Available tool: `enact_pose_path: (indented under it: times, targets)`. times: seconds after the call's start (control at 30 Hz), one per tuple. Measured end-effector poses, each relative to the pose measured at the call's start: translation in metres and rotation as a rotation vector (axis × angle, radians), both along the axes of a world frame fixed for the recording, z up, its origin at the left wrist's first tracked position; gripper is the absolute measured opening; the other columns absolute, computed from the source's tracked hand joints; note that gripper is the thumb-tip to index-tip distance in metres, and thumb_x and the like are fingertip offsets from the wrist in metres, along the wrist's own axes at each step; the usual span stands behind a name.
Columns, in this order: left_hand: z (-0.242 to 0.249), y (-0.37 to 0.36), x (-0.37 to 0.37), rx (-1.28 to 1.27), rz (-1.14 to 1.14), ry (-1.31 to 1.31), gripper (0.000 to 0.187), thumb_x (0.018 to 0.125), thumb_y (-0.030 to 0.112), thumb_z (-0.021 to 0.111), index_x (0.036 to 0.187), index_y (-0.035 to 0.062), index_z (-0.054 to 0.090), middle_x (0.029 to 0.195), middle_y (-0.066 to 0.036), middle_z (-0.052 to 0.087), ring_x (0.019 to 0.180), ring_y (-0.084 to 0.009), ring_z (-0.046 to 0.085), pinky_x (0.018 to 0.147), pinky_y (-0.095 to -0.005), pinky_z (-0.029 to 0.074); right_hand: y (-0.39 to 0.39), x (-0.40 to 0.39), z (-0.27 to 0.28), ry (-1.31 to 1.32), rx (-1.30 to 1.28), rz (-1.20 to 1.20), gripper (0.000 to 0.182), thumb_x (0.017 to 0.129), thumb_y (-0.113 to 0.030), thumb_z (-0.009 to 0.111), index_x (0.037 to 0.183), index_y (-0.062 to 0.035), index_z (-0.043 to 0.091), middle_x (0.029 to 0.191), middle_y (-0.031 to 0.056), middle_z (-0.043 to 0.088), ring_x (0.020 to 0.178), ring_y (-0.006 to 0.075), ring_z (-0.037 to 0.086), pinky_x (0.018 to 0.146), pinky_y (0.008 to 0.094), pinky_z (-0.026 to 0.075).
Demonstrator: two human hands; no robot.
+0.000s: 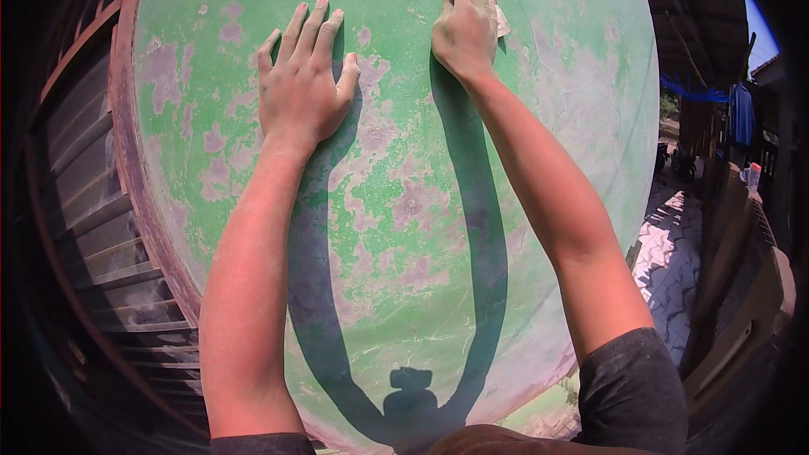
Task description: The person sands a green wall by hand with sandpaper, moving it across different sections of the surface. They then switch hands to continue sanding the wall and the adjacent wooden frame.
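A large green surface point(404, 253) with worn grey-purple patches fills the middle of the head view. Flat against its upper left part lies my left hand point(305, 76), fingers spread, holding nothing. My right hand point(468, 29) presses a thin, dark-edged sheet point(501, 24) with a pale face against the upper middle of the surface. Its fingers are close together and cover most of the sheet. Pale dust coats the fingers of both hands. Shadows of both arms fall on the green surface.
Dark slatted panels point(109, 227) in a wooden frame point(126, 101) stand at the left. On the right are a blue cloth point(742, 114), paving point(670, 261) in patchy sunlight, and a brown ledge point(746, 320) at the lower edge.
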State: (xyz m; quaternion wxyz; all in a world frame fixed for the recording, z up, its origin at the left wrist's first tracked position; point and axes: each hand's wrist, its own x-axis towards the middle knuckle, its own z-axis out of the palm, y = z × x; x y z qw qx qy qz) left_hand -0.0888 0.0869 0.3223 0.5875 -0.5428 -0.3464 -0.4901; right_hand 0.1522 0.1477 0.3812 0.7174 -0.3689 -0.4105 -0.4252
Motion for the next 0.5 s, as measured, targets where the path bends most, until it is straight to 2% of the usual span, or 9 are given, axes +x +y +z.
enact_pose_path:
  times: [0.07,0.17,0.2,0.3,0.33,0.37,0.43,0.5]
  targets:
    - [-0.001,0.001,0.0,0.006,-0.005,0.008,0.059,0.102,0.043,0.056,0.157,0.0209,0.054,0.171,0.003,0.046,0.159,-0.0157,0.038,0.129,-0.045,0.024,-0.014,-0.02,-0.035,-0.508,0.002,0.027,0.054,0.11,-0.021,0.051,0.16,-0.0011,0.051,0.167,0.0192,0.049,0.158,0.0359,0.042,0.132,0.0491,0.03]
    - [0.0,0.002,-0.002,0.014,-0.008,0.015,0.059,0.102,0.043,0.057,0.156,0.0207,0.055,0.17,0.003,0.046,0.159,-0.0158,0.038,0.129,-0.0444,0.025,-0.016,0.001,-0.022,-0.558,0.023,0.026,0.053,0.107,-0.017,0.052,0.157,0.0002,0.054,0.165,0.0203,0.051,0.157,0.0376,0.043,0.131,0.0484,0.03]
    - [0.0,0.002,-0.001,0.011,-0.012,0.015,0.058,0.102,0.043,0.057,0.155,0.0204,0.055,0.17,0.003,0.047,0.159,-0.0159,0.039,0.129,-0.0442,0.025,-0.013,0.016,-0.007,-0.401,0.03,-0.041,0.051,0.105,-0.013,0.053,0.154,0.0013,0.056,0.164,0.0213,0.052,0.155,0.0387,0.045,0.131,0.0477,0.032]
    - [-0.001,0.0,-0.001,0.003,-0.021,0.002,0.057,0.101,0.043,0.057,0.154,0.0202,0.056,0.17,0.003,0.047,0.159,-0.016,0.039,0.128,-0.0436,0.026,0.002,0.024,-0.006,-0.291,0.054,-0.016,0.049,0.105,-0.011,0.052,0.152,0.0016,0.059,0.162,0.0224,0.054,0.153,0.0399,0.047,0.13,0.0477,0.033]
    - [-0.001,0.0,-0.001,0.003,-0.021,0.005,0.057,0.101,0.042,0.057,0.154,0.0202,0.056,0.169,0.003,0.048,0.158,-0.016,0.039,0.128,-0.0434,0.027,-0.007,0.009,-0.023,-0.44,0.068,0.082,0.047,0.106,-0.011,0.054,0.15,0.0021,0.06,0.159,0.0234,0.056,0.152,0.0411,0.048,0.129,0.0485,0.035]
    - [-0.002,0.0,-0.001,0.006,-0.019,0.004,0.057,0.101,0.042,0.057,0.154,0.0202,0.056,0.169,0.003,0.048,0.158,-0.016,0.039,0.128,-0.0434,0.027,-0.025,0.002,-0.042,-0.693,0.041,-0.001,0.046,0.105,-0.013,0.059,0.149,0.0017,0.062,0.158,0.023,0.058,0.15,0.0408,0.05,0.127,0.0474,0.04]
    - [-0.002,0.002,-0.001,0.033,-0.039,0.013,0.057,0.101,0.042,0.058,0.153,0.02,0.057,0.169,0.002,0.048,0.158,-0.0159,0.04,0.128,-0.0434,0.027,-0.027,0.013,-0.047,-0.819,0.016,0.036,0.051,0.096,-0.006,0.06,0.147,0.0032,0.063,0.156,0.0221,0.06,0.15,0.0386,0.052,0.127,0.0482,0.041]
    - [-0.001,0.0,0.0,0.018,-0.031,0.018,0.056,0.101,0.042,0.058,0.153,0.0199,0.057,0.168,0.002,0.049,0.158,-0.0159,0.04,0.128,-0.0434,0.027,-0.021,0.034,-0.017,-0.507,0.026,0.024,0.047,0.099,-0.008,0.059,0.145,0.0012,0.066,0.154,0.0209,0.062,0.149,0.0384,0.053,0.125,0.0493,0.042]
